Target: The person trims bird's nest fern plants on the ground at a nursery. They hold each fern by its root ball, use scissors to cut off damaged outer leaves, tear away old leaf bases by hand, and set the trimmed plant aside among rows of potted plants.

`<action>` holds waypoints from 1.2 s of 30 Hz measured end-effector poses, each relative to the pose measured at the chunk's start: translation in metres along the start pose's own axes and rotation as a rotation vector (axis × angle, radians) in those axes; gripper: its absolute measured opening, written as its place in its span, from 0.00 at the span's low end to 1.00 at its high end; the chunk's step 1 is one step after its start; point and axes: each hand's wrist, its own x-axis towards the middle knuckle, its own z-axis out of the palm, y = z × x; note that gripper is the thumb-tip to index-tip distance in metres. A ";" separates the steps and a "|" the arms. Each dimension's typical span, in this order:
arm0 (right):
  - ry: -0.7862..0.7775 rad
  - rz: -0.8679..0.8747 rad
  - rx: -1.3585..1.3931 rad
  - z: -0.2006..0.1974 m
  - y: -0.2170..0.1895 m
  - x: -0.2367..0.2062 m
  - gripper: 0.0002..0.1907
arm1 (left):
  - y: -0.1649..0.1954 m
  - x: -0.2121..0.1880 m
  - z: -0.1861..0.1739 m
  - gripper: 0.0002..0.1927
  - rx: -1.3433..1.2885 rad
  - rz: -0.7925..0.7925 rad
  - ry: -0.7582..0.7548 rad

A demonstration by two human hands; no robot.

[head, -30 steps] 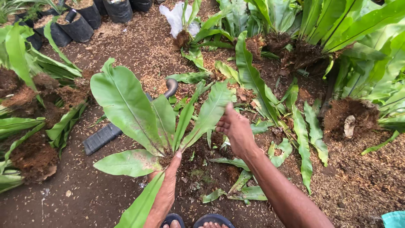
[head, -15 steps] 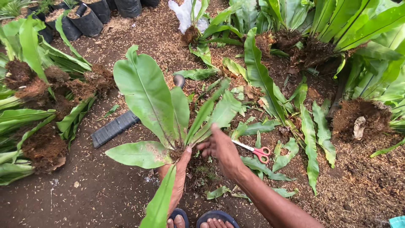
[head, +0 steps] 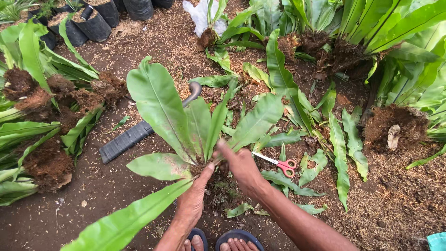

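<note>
Left of the red-handled scissors (head: 283, 164), broad-leaved green fern (head: 195, 125), its base clasped by left hand (head: 193, 202) and right hand (head: 241, 167)

- Left hand (head: 193, 201) reaches forward from the bottom of the view, forearm bare, fingers extended and pressed together, tips pointing up and away.
- Right hand (head: 241, 168) comes in from the lower right on a bare forearm, back of the hand upward, fingers curled closed in a grip.
- Both hands sit close together, nearly touching.
</note>
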 end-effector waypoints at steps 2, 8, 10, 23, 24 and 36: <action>0.030 0.083 0.141 0.001 -0.004 -0.001 0.30 | 0.001 0.000 0.004 0.22 0.048 -0.002 -0.001; -0.198 -0.032 0.358 0.001 -0.007 -0.006 0.13 | 0.003 0.007 0.008 0.22 0.116 -0.038 0.016; -0.162 -0.016 0.349 0.002 -0.004 -0.005 0.14 | 0.002 0.004 0.004 0.23 0.110 -0.014 -0.079; 0.028 0.005 0.342 0.012 -0.007 -0.010 0.14 | -0.022 0.014 -0.008 0.15 0.063 -0.029 0.140; -0.010 -0.032 0.235 0.012 -0.008 -0.011 0.14 | -0.022 0.014 -0.009 0.15 0.047 -0.040 0.135; 0.117 0.073 0.081 0.007 0.002 -0.009 0.22 | -0.026 0.013 -0.005 0.13 0.075 0.098 0.176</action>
